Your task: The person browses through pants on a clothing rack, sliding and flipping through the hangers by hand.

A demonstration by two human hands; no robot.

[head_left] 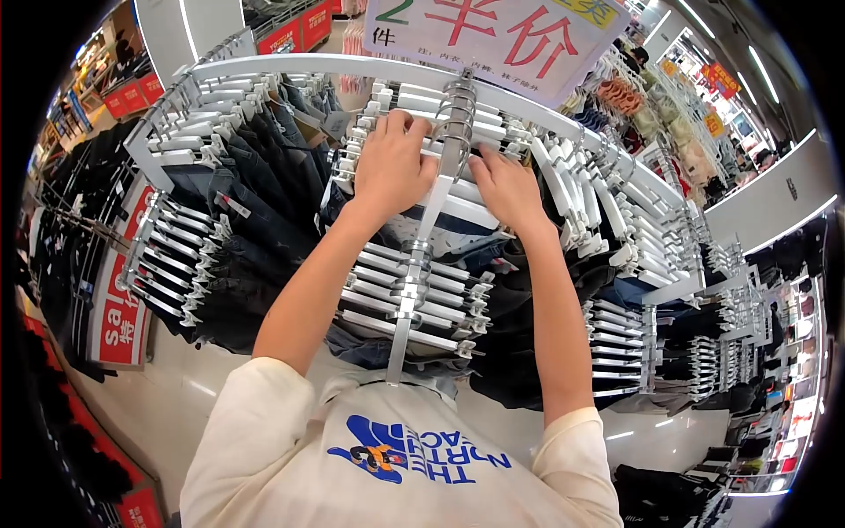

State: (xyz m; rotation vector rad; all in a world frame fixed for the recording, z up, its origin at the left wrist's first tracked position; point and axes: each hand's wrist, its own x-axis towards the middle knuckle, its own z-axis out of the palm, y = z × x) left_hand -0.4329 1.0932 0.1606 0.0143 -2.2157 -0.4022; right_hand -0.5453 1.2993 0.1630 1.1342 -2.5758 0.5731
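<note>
Nearest us: a cream T-shirt with blue lettering [282,449]. Just past it, a silver metal bar [400,348] runs away from us, slim white plastic clip hangers [370,323] stacked close along its near part.

Farther along it, both hands are at broad white plastic hangers [466,211], one hand each side of the bar. Left hand [392,172]: fingers bent over the hangers, thumb toward the bar. Right hand [509,189]: fingers partly curled, tips turned inward. Whether either truly grips, we cannot tell; the undersides are hidden.

Our judgement on handling: even pressure from both sides should stop a hanger skewing and its hook binding; a few at once would shift easier than a bundle; clips could snag the dark denim garments [255,167] hanging at left.

Farthest: a white-painted metal rail [352,63], a white sign with red characters [497,40] above.
</note>
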